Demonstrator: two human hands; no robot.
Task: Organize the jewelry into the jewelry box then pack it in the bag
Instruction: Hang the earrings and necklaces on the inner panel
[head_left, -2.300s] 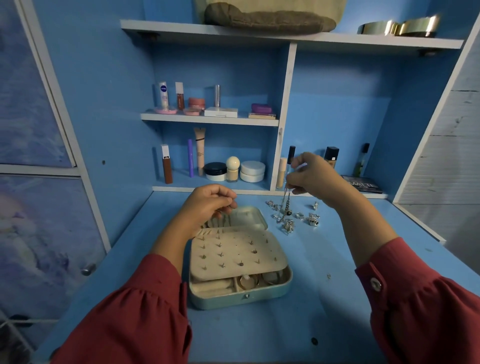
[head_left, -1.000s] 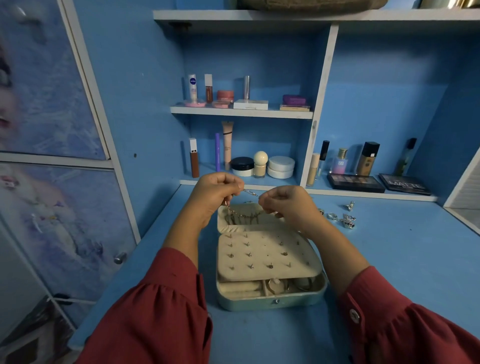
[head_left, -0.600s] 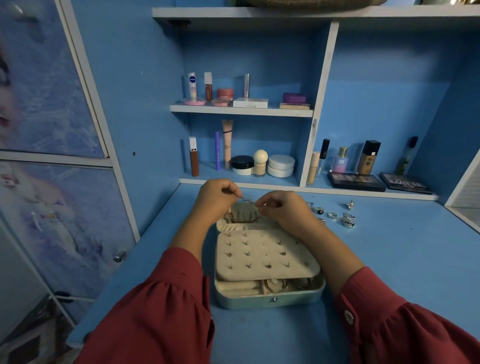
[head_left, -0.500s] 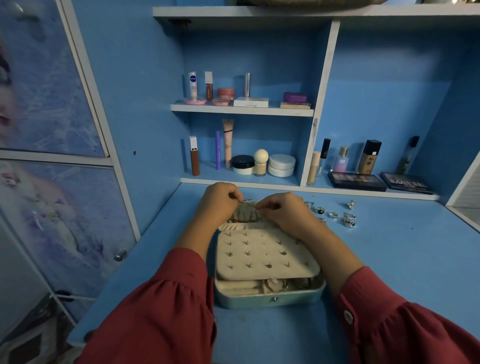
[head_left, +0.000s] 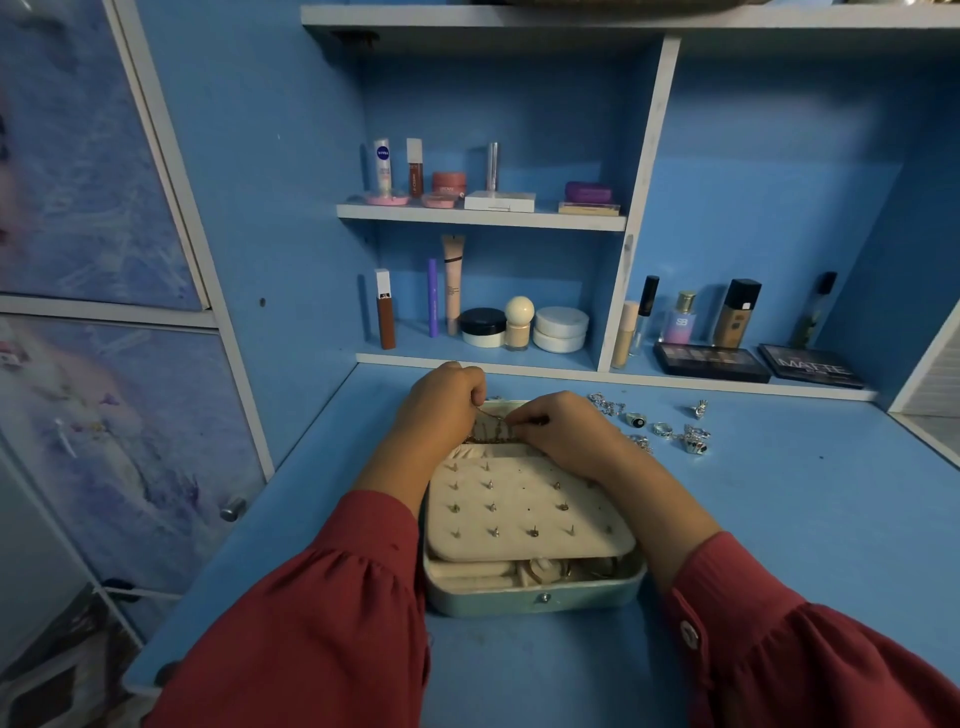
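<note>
An open jewelry box (head_left: 530, 566) sits on the blue desk (head_left: 779, 519), its pale green front wall and small clasp facing the person. A cream earring panel (head_left: 524, 512) studded with small earrings lies across most of the box, and below its near edge a strip of compartments shows a few pieces, too dim to tell apart.

Both hands meet at the far end of the box, close together but not quite touching. The left hand (head_left: 441, 410) has its fingers curled, thumb and fingertips pinching one end of a thin chain necklace (head_left: 491, 423); the right hand (head_left: 563, 428) pinches the other end. The chain runs between them just above the far section of the box, where more fine chains hang in a row. Red sleeves (head_left: 322, 623) cover both forearms.

To the right of the box, well clear of the hands, loose silver jewelry (head_left: 670, 428) lies scattered on the desk — rings, small charms and a bit of chain.

Behind the desk, blue shelves (head_left: 483, 215) carry cosmetics: tubes, jars, bottles and two dark eyeshadow palettes (head_left: 758, 361).
</note>
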